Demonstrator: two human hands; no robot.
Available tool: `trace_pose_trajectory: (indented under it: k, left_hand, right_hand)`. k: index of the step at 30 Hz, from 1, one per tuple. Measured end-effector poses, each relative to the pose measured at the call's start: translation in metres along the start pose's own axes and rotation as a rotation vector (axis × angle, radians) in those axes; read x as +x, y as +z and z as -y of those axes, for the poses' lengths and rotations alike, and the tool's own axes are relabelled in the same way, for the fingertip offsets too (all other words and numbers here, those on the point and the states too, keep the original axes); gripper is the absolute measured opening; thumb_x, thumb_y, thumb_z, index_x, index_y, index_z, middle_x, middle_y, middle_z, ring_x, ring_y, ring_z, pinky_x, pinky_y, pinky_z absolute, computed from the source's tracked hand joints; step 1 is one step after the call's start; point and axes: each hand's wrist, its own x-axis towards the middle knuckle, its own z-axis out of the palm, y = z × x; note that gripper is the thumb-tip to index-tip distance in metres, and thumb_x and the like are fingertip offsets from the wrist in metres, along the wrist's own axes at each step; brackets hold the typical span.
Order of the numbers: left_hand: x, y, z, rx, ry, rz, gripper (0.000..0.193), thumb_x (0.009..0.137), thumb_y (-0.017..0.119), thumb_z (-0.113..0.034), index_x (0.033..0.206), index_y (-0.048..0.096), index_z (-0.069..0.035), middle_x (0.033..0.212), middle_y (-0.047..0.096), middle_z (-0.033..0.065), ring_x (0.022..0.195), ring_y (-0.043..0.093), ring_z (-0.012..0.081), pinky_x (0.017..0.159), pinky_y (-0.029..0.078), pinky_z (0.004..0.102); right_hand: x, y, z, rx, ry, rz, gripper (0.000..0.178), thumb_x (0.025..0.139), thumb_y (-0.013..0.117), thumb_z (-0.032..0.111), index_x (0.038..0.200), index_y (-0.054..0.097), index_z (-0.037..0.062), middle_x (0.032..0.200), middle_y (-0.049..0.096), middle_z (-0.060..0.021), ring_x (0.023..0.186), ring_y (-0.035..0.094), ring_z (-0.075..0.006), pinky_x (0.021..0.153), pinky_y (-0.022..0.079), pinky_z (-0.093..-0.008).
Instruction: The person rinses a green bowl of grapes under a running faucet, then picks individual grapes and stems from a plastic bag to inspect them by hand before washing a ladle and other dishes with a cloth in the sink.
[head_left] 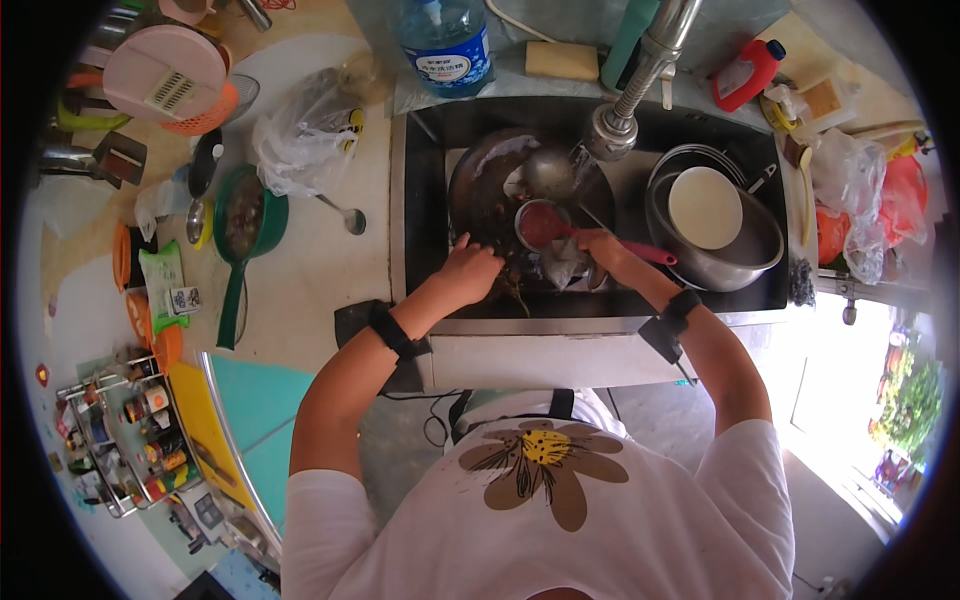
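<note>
A dark wok (482,200) lies in the black sink (425,240), with wet brown residue in it. My left hand (473,272) is closed at its near left rim; the fingertips are partly hidden. My right hand (603,254) is closed on a crumpled greyish-white cloth (563,264) over the wok's near right side. Just beyond the cloth sits a small red-bowled ladle (540,222), its pink handle (650,252) passing by my right hand. A metal ladle (550,172) rests farther back in the wok, under the faucet (612,132).
At the sink's right, a steel basin (755,255) holds a cream bowl (706,208). Behind the sink stand a blue detergent bottle (445,50), a sponge (562,61) and a red bottle (748,76). On the left counter are a green pan (262,210), a spoon (352,220) and a plastic bag (305,140).
</note>
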Motion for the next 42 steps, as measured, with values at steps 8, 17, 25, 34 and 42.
trace_pose_trajectory:
  k: [8,17,25,34,42]
  left_hand:
    - [0.049,-0.053,0.005,-0.447,-0.096,-0.505,0.022,0.077,0.054,-0.005,0.098,0.057,-0.001,0.094,0.060,0.0155,0.083,0.059,0.0285,0.076,0.047,0.0332]
    - [0.037,-0.144,0.019,-1.208,-0.184,-0.421,0.034,0.082,0.061,-0.028,0.101,0.059,0.000,0.093,0.062,0.0067,0.084,0.057,0.0144,0.070,0.045,0.0284]
    - [0.008,-0.168,0.004,-0.308,0.015,-1.147,0.020,0.073,0.066,-0.017,0.080,0.054,-0.003,0.075,0.051,0.0100,0.070,0.052,0.0249,0.067,0.042,0.0344]
    - [-0.006,-0.179,-0.005,-0.622,-0.009,-0.943,0.021,0.067,0.059,-0.004,0.087,0.051,-0.002,0.070,0.056,0.0125,0.066,0.056,0.0285,0.060,0.045,0.0366]
    - [-0.002,-0.194,0.008,-0.298,-0.055,-1.084,0.021,0.070,0.061,-0.008,0.088,0.053,-0.001,0.077,0.059,0.0146,0.066,0.058,0.0271,0.058,0.046,0.0351]
  right_hand:
    - [-0.022,0.019,0.080,0.824,-0.114,-0.093,0.024,0.088,0.051,0.023,0.102,0.056,0.0039,0.091,0.061,-0.0043,0.078,0.059,-0.0164,0.072,0.049,-0.0311]
    - [0.006,0.052,0.130,1.242,-0.276,0.076,0.035,0.094,0.032,0.033,0.113,0.050,0.0093,0.108,0.057,-0.0043,0.098,0.054,-0.0214,0.091,0.039,-0.0380]
    - [0.018,0.090,0.166,1.392,-0.204,-0.069,0.026,0.088,0.036,0.025,0.105,0.053,0.0146,0.104,0.057,-0.0015,0.098,0.053,-0.0208,0.089,0.038,-0.0407]
    - [0.059,0.110,0.186,1.540,-0.669,0.498,0.032,0.090,0.032,0.022,0.108,0.050,0.0021,0.106,0.055,-0.0126,0.099,0.053,-0.0259,0.090,0.041,-0.0391]
    - [0.052,0.108,0.218,1.541,-0.618,0.378,0.038,0.090,0.026,0.025,0.109,0.048,0.0011,0.109,0.053,-0.0132,0.101,0.051,-0.0285,0.090,0.040,-0.0382]
